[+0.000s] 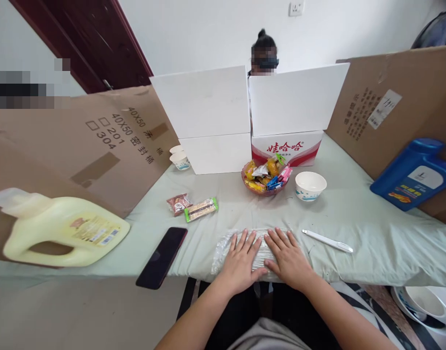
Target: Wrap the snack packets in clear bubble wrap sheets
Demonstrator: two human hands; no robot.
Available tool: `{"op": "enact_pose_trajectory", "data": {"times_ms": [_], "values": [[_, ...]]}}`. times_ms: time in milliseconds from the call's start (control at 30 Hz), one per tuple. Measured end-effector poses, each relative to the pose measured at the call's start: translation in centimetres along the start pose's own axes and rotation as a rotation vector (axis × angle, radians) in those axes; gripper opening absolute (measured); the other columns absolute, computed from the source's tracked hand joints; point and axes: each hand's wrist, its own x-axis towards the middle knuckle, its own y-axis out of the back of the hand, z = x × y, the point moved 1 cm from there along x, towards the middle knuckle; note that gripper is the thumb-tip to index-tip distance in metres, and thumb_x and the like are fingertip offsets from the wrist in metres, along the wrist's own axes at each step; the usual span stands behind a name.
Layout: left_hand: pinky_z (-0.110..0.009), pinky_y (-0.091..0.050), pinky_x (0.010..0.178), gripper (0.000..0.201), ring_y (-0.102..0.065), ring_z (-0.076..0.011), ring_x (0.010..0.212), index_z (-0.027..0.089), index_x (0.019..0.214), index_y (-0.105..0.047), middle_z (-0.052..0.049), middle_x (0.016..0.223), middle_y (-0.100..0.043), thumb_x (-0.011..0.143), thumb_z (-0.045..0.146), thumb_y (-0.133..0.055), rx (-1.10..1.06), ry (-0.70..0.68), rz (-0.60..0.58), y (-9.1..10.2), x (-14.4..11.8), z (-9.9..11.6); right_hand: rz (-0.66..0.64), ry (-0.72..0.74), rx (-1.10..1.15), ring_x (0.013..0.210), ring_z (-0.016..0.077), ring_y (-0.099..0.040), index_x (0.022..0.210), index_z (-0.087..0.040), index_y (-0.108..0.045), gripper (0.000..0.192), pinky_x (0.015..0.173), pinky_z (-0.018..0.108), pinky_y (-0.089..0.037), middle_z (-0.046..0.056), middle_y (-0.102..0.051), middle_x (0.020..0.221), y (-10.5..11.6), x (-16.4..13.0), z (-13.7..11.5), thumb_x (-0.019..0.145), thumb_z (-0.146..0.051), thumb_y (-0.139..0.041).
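Observation:
A clear plastic package [223, 248] with thin pale strips inside lies flat at the table's front edge. My left hand [241, 260] rests on its left part, fingers spread. On its right part lies my right hand [290, 257], also flat with fingers apart. Both palms cover much of the package, so its contents show only between them. Just right of my right hand is a white utility knife [327, 240]. A dark phone [162, 257] lies to the left, its lower end over the table edge.
Behind are a bowl of wrapped snacks [265, 189], a white paper bowl [310, 187], two snack packs [201, 209], and white boards [215, 150]. A yellow jug [95, 228] stands left, a blue bottle [414, 175] right. Cardboard panels flank the table; a person sits beyond.

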Motion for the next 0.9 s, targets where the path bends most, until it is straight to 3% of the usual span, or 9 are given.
{"op": "enact_pose_trajectory", "data": {"times_ms": [100, 233, 333, 400, 500, 567, 667, 800, 900], "values": [[-0.062, -0.022, 0.111, 0.099, -0.02, -0.0386, 0.143, 0.021, 0.149, -0.027, -0.015, 0.156, -0.027, 0.071, 0.066, -0.068, 0.016, 0.055, -0.023, -0.5, -1.8, -2.0, -0.052, -0.065, -0.021, 0.14, 0.0322, -0.03, 0.145, -0.018, -0.037, 0.069, 0.11, 0.057, -0.025, 0.011, -0.039, 0.15, -0.8, -1.2, 1.9, 0.09, -0.058, -0.046], [-0.058, -0.026, 0.112, 0.11, -0.022, -0.0374, 0.143, 0.021, 0.151, -0.022, -0.016, 0.157, -0.022, 0.064, 0.061, -0.076, 0.034, 0.083, -0.039, 0.8, -5.2, -4.8, 0.021, -0.099, -0.064, 0.141, 0.033, -0.027, 0.149, -0.019, -0.03, 0.076, 0.11, 0.059, -0.025, 0.012, -0.037, 0.151, 0.0, -4.7, 4.9, 0.088, -0.06, -0.049], [-0.057, -0.028, 0.112, 0.097, -0.026, -0.0362, 0.142, 0.021, 0.149, -0.027, -0.015, 0.155, -0.028, 0.07, 0.047, -0.076, 0.019, 0.067, -0.015, 2.1, -7.4, -6.1, 0.07, -0.072, -0.06, 0.143, 0.0351, -0.022, 0.151, -0.018, -0.025, 0.087, 0.11, 0.06, -0.026, 0.014, -0.032, 0.153, 1.4, -7.2, 6.0, 0.082, -0.063, -0.056], [-0.055, -0.031, 0.112, 0.075, -0.031, -0.0339, 0.14, 0.021, 0.143, -0.038, -0.013, 0.15, -0.038, 0.077, 0.034, -0.071, -0.021, 0.018, 0.029, 2.7, -8.3, -6.3, 0.057, -0.009, -0.022, 0.143, 0.0355, -0.021, 0.15, -0.019, -0.028, 0.091, 0.111, 0.06, -0.025, 0.014, -0.031, 0.154, 2.3, -8.4, 6.0, 0.078, -0.064, -0.061], [-0.047, -0.039, 0.108, 0.033, -0.044, -0.0283, 0.132, 0.022, 0.115, -0.06, -0.009, 0.13, -0.059, 0.083, 0.016, -0.059, -0.134, -0.085, 0.099, 3.2, -8.4, -5.9, 0.041, 0.083, 0.043, 0.141, 0.0311, -0.029, 0.141, -0.024, -0.043, 0.069, 0.112, 0.054, -0.03, 0.009, -0.042, 0.148, 3.1, -9.4, 5.2, 0.082, -0.051, -0.064], [-0.042, -0.045, 0.104, 0.02, -0.053, -0.0245, 0.124, 0.021, 0.097, -0.064, -0.007, 0.114, -0.066, 0.085, 0.009, -0.053, -0.211, -0.124, 0.133, 3.4, -8.2, -5.6, 0.057, 0.101, 0.084, 0.137, 0.0274, -0.038, 0.13, -0.025, -0.053, 0.045, 0.109, 0.048, -0.038, 0.007, -0.054, 0.138, 3.3, -9.8, 4.8, 0.087, -0.036, -0.061], [-0.042, -0.047, 0.101, 0.02, -0.055, -0.0241, 0.12, 0.02, 0.096, -0.062, -0.007, 0.112, -0.066, 0.082, 0.008, -0.054, -0.26, -0.119, 0.124, 3.6, -7.9, -5.5, 0.088, 0.086, 0.158, 0.125, 0.0237, -0.052, 0.112, -0.024, -0.063, 0.023, 0.1, 0.042, -0.048, 0.006, -0.064, 0.122, 3.5, -10.2, 4.4, 0.091, -0.022, -0.054], [-0.047, -0.045, 0.103, 0.042, -0.05, -0.0293, 0.126, 0.019, 0.116, -0.056, -0.011, 0.128, -0.058, 0.075, 0.015, -0.066, -0.237, -0.095, 0.064, 3.4, -8.1, -5.7, 0.157, 0.059, 0.232, 0.113, 0.0217, -0.061, 0.105, -0.023, -0.063, 0.02, 0.092, 0.039, -0.053, 0.007, -0.068, 0.112, 3.6, -10.4, 4.2, 0.093, -0.017, -0.048], [-0.044, -0.046, 0.102, 0.026, -0.054, -0.0257, 0.122, 0.021, 0.107, -0.058, -0.008, 0.118, -0.064, 0.083, 0.011, -0.058, -0.263, -0.11, 0.127, 3.1, -8.2, -5.8, 0.193, 0.021, 0.286, 0.108, 0.021, -0.062, 0.107, -0.023, -0.061, 0.019, 0.09, 0.038, -0.053, 0.006, -0.069, 0.106, 3.5, -10.3, 4.4, 0.093, -0.018, -0.048]]}}
